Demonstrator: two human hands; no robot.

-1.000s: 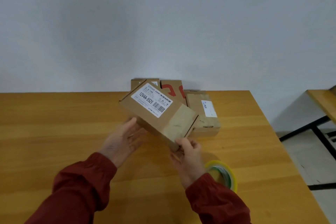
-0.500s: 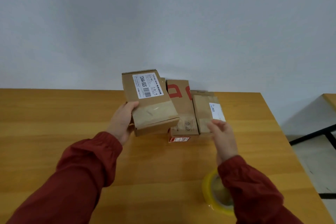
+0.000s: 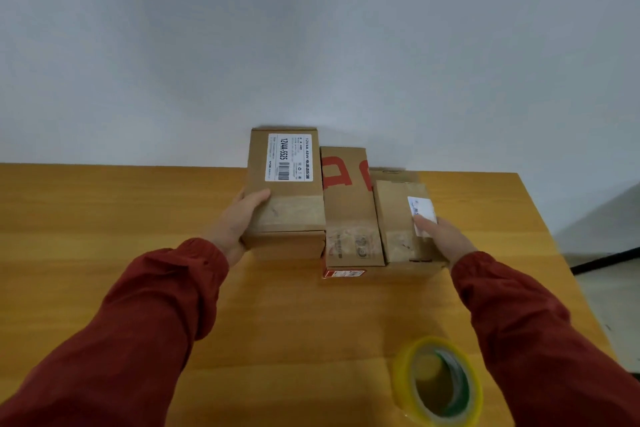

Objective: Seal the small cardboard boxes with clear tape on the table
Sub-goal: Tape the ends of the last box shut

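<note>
Soft, even light, faint shadows, wide-angle bending at edges, slight overall blur.

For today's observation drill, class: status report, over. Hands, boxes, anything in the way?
Left hand grips labelled box. Right hand rests on right box. Tape roll lies untouched, nothing in the way.
</note>
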